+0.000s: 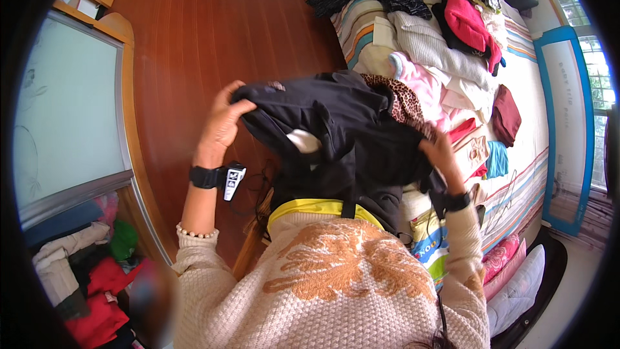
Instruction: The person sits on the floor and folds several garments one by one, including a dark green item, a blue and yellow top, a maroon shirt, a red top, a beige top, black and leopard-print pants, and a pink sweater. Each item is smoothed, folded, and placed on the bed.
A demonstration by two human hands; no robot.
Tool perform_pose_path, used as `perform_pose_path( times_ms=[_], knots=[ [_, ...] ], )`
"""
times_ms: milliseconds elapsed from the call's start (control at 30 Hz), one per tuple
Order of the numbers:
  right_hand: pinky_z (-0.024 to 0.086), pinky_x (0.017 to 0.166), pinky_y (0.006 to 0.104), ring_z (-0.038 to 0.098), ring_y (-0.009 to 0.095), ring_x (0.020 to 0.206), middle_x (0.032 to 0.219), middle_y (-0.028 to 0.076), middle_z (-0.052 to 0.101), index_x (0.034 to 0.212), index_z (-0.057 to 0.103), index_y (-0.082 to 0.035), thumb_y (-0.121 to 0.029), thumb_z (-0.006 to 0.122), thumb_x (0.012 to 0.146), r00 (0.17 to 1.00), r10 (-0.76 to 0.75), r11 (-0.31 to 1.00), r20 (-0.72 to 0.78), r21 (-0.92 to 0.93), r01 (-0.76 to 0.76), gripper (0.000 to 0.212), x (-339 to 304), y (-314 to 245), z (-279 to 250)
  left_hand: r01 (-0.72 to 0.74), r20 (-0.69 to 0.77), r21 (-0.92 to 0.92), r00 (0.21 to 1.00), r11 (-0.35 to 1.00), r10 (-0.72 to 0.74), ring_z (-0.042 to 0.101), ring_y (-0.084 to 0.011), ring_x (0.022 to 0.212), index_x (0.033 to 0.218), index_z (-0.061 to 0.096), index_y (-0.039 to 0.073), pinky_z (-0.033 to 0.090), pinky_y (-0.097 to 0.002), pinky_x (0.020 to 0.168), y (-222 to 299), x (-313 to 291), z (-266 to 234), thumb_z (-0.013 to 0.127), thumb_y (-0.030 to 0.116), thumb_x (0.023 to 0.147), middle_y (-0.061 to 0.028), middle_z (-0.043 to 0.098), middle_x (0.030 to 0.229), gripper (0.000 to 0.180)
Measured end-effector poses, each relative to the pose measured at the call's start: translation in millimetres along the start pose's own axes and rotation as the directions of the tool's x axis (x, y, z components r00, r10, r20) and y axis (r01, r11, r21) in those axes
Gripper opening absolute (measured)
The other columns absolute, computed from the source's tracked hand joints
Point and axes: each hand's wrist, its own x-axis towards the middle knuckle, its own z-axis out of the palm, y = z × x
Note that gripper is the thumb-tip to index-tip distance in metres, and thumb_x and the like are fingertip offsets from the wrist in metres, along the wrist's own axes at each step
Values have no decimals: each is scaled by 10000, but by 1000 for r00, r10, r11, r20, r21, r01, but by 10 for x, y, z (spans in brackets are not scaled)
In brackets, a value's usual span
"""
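A black garment (342, 113) is stretched out in front of my body, between both hands. Its exact kind does not show; the cloth is smooth and folded over itself, with a pale patch visible in a gap. My left hand (226, 119) pinches its upper left corner, fingers curled over the edge. At the other end, my right hand (442, 155) grips the right edge, close to the bed; some of its fingers are hidden by cloth. Leopard-print cloth (405, 102) shows along the garment's right side; whether it belongs to it I cannot tell.
To the right, a bed with a striped sheet (520, 161) bears heaped clothes, among them a grey knit (433, 48) and a maroon folded piece (506, 116). A blue-edged panel (568, 129) leans by the window. At left stands a cabinet (74, 116) with clothes below.
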Motion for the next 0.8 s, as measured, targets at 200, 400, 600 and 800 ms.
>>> perform_pose_path(
  times_ms=[200,400,600,800],
  knots=[
    [484,757,345,644,207,821,818,151,651,994,592,50,-78,611,713,714,-632,760,-301,-62,647,310,1429,-1924,-292,-567,43,-228,806,791,590,598,-156,984,1091,587,-8,465,-280,887,1834,-325,237,555,61,875,-57,633,1045,229],
    [469,934,381,460,313,1222,1375,227,372,1473,111,-4,-155,797,760,618,-772,470,-150,520,713,1001,1662,-3396,-65,-731,-68,-170,677,661,732,653,-182,886,991,646,-12,530,-306,831,3477,-188,733,610,65,872,-70,679,946,146],
    [440,948,320,560,254,1143,1271,217,552,1384,376,18,-231,783,750,675,-735,630,-63,305,714,793,1569,-3769,448,-688,93,-216,692,693,716,653,-192,836,890,655,24,537,-351,807,4095,63,1335,594,75,868,-54,684,853,83],
    [562,676,392,686,343,791,854,180,691,872,691,-7,-221,733,698,802,-596,772,32,-249,584,279,2218,-3540,131,-710,-90,-47,704,703,704,619,-207,838,961,601,12,509,-366,847,4266,205,1011,567,56,873,-78,641,934,104]
  ],
)
